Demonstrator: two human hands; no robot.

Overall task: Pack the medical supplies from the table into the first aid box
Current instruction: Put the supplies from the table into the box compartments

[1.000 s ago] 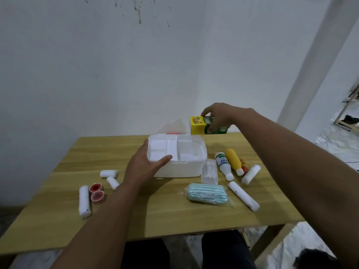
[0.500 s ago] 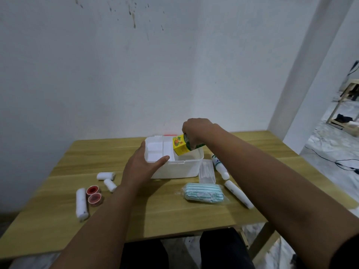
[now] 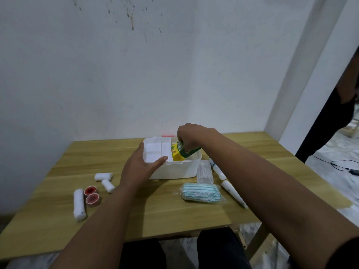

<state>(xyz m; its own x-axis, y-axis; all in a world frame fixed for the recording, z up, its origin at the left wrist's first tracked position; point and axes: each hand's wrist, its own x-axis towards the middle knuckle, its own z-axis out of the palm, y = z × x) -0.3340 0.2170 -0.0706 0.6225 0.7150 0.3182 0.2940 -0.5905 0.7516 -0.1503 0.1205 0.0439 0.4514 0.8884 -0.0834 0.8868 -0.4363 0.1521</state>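
Note:
The white first aid box [image 3: 174, 170] stands open at the middle of the wooden table [image 3: 174, 210], with a white divider tray in its left half. My left hand [image 3: 141, 167] grips the box's near left corner, thumb over the rim. My right hand [image 3: 191, 137] holds a yellow and green carton [image 3: 177, 153] tilted inside the box's right half. Loose supplies lie around: white gauze rolls [image 3: 104, 176], a long roll [image 3: 78, 205], two red tape rolls [image 3: 91, 195], a striped blue-white packet [image 3: 201, 192], a clear packet [image 3: 204, 171] and white tubes [image 3: 232, 193].
A white wall rises behind the table. A person in dark clothes [image 3: 334, 113] stands at the far right by a white pillar. Black cables [image 3: 343, 166] lie on the floor to the right. My dark-trousered legs [image 3: 174, 251] are under the table's near edge.
My right hand has carried the yellow carton from behind the box down into its right half. My left hand has stayed on the box. The view has shifted left.

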